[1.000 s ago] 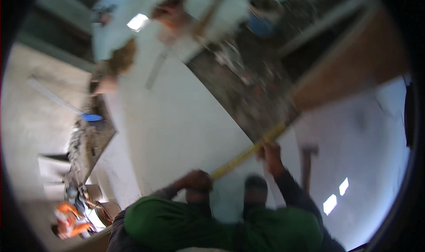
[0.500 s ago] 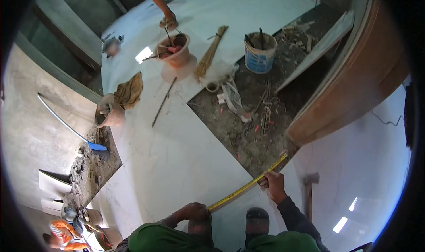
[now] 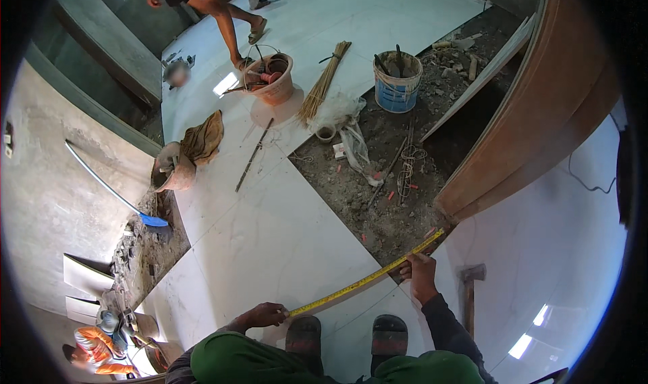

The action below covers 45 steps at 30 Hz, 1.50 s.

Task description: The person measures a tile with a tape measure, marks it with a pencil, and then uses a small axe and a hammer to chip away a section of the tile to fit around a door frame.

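Observation:
A yellow tape measure stretches slantwise over the white tiles, its far end reaching over the edge of a bare dirt patch. My left hand is closed on the near end of the strip, just left of my sandaled feet. Further right, my right hand pinches the strip near its far end. A hammer lies on the tiles beside my right forearm.
Ahead stand a pinkish bucket of tools, a blue-and-white bucket and a stick broom. A curved wooden panel rises at right. A person walks at the back; another in orange works at lower left.
My left hand has moved left and slightly up, drawing the strip out longer between my hands. My right hand has hardly moved. The walking person's body now shows more at the back.

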Available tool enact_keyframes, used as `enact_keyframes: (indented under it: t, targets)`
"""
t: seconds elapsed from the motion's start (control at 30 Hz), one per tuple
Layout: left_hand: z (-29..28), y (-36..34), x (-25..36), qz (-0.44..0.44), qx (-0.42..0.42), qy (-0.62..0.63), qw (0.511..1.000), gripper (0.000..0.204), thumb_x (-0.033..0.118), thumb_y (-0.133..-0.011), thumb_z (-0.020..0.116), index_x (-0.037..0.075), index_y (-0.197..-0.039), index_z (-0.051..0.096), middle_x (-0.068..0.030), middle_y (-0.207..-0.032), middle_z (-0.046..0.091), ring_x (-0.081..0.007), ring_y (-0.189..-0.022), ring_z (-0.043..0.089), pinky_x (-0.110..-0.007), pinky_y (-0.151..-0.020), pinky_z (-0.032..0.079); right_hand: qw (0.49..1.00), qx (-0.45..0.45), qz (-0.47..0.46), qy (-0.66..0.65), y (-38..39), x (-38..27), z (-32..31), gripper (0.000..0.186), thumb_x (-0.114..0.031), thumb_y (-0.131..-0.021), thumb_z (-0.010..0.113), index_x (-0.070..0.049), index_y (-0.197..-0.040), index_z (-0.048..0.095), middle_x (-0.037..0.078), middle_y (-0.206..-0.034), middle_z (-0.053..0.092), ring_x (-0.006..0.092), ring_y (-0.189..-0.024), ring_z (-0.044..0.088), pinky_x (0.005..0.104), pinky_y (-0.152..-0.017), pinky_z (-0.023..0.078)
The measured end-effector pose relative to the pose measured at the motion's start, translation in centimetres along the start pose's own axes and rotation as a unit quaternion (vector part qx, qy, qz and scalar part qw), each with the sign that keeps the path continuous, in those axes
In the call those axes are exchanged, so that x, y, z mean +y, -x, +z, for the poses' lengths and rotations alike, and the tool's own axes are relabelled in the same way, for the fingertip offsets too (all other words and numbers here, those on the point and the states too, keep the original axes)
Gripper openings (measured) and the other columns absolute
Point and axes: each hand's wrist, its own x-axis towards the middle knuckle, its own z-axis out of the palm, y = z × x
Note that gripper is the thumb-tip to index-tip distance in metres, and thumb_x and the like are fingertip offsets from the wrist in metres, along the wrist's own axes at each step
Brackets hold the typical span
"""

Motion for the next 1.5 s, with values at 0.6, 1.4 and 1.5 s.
enact_keyframes:
  t: [0.6, 1.4, 1.5]
  targets:
    - [3.3, -4.6, -5.7, 0.071, 0.106, -0.367, 0.921, 0.032, 0.034, -0.101, 0.053, 0.008, -0.104, 0.071, -0.0181, -0.109, 0.074, -0.0420, -0.099, 0.071, -0.056, -0.086, 0.057, 1.000, -0.018, 0.011, -0.023, -1.5, -0.4, 1.5, 0.020, -0.012, -0.103, 0.062, -0.012, -0.086, 0.052, 0.000, -0.067, 0.050, 0.0105, -0.052, 0.049, 0.0299, -0.045, 0.039]
    - [2.2, -3.4, 8.1, -0.011, 0.105, -0.198, 0.975, 0.026, 0.029, -0.091, 0.068, 0.004, -0.087, 0.076, -0.0185, -0.079, 0.074, -0.0408, -0.077, 0.073, -0.049, -0.074, 0.057, 0.981, 0.009, 0.044, 0.188, -3.9, -3.7, -0.6, 0.026, -0.019, -0.105, 0.062, 0.001, -0.089, 0.064, 0.012, -0.066, 0.067, 0.0122, -0.042, 0.053, 0.0293, -0.037, 0.037]
    - [3.2, -3.0, 9.6, -0.012, 0.060, -0.181, 0.982, 0.026, 0.027, -0.090, 0.068, 0.003, -0.086, 0.076, -0.0204, -0.080, 0.074, -0.0419, -0.078, 0.073, -0.051, -0.075, 0.058, 0.979, 0.004, 0.050, 0.200, -3.5, -4.1, -1.6, 0.026, -0.017, -0.104, 0.062, 0.002, -0.086, 0.063, 0.012, -0.066, 0.067, 0.0122, -0.042, 0.052, 0.0295, -0.037, 0.037]
